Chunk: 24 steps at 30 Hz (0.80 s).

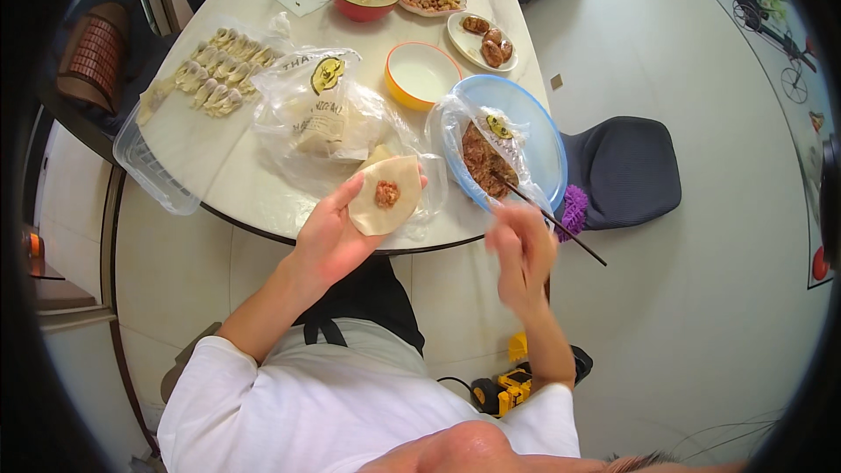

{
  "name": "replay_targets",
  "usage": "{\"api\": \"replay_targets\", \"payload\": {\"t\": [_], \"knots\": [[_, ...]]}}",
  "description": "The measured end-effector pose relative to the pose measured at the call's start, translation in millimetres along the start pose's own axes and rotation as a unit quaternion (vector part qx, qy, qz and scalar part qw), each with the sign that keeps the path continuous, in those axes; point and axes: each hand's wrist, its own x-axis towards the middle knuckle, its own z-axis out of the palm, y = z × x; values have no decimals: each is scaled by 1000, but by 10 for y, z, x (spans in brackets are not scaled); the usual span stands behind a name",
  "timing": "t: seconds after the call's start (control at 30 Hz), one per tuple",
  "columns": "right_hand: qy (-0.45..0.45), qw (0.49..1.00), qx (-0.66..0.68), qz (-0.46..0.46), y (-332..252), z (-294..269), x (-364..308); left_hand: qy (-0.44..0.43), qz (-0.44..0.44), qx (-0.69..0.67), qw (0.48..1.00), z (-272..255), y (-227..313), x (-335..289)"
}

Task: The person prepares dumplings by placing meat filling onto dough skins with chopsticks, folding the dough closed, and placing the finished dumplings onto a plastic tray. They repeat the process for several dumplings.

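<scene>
On my left hand (333, 236) lies a pale dough wrapper (368, 217), held with the thumb along its edge and the fingers beneath. A small lump of minced meat (386, 194) sits in its middle. My right hand (523, 254) is blurred by motion, fingers curled, beside dark chopsticks (580, 243). Whether it touches them is unclear. Their tips stand in the meat filling (480, 160), which lies in a plastic bag inside a light-blue basin (549, 144). More wrappers (326, 133) rest in a clear plastic bag (279, 114) beyond my left hand.
Rows of folded dumplings (219, 70) lie at the table's left, above a clear plastic tray (153, 166). An orange bowl (399, 92), a red soup bowl (363, 13) and plated dishes stand farther back. A dark chair (626, 171) is at right; a yellow toy vehicle (512, 385) is below.
</scene>
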Motion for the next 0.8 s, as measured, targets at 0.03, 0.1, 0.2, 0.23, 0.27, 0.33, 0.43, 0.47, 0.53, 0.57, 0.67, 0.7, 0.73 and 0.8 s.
{"api": "replay_targets", "payload": {"t": [0.03, 0.1, 0.2, 0.23, 0.27, 0.33, 0.43, 0.47, 0.53, 0.57, 0.67, 0.7, 0.73, 0.8], "knots": [[-32, 996, -74, -36, -40, 68, 328, 13, 4, -2, 1000, 18, 7, -26], [-35, 967, -206, -146, 155, 282, 890, 22, 12, -3, 1000, 42, 34, -67], [-98, 924, -346, -132, 618, 504, 1429, -10, 17, -5, 1000, 27, 46, -76], [-153, 913, -369, -90, 788, 556, 1562, -12, 14, -6, 1000, 23, 56, -83], [-152, 913, -367, -97, 883, 633, 1678, -13, 14, -8, 1000, 19, 80, -96], [-234, 865, -444, -14, 987, 798, 1846, -14, 25, -1, 1000, 20, 116, -136], [-277, 840, -466, 10, 1095, 914, 1962, -15, 41, 12, 999, 44, 155, -168], [-277, 840, -466, 7, 1168, 947, 1987, -14, 48, 19, 999, 52, 162, -174], [-330, 808, -486, 44, 1266, 989, 2016, -11, 51, 13, 999, 60, 180, -171], [-330, 808, -487, 43, 1296, 989, 2014, -7, 52, 8, 999, 65, 189, -166], [-321, 834, -448, 36, 1279, 967, 1947, -2, 56, -5, 998, 74, 223, -144], [-271, 869, -413, 26, 1257, 935, 1896, -2, 57, -6, 998, 68, 226, -127], [-221, 899, -377, 15, 1186, 895, 1841, -7, 62, -5, 998, 60, 221, -103], [-160, 934, -320, 1, 1056, 780, 1739, -14, 68, -5, 998, 57, 217, -46]]}}
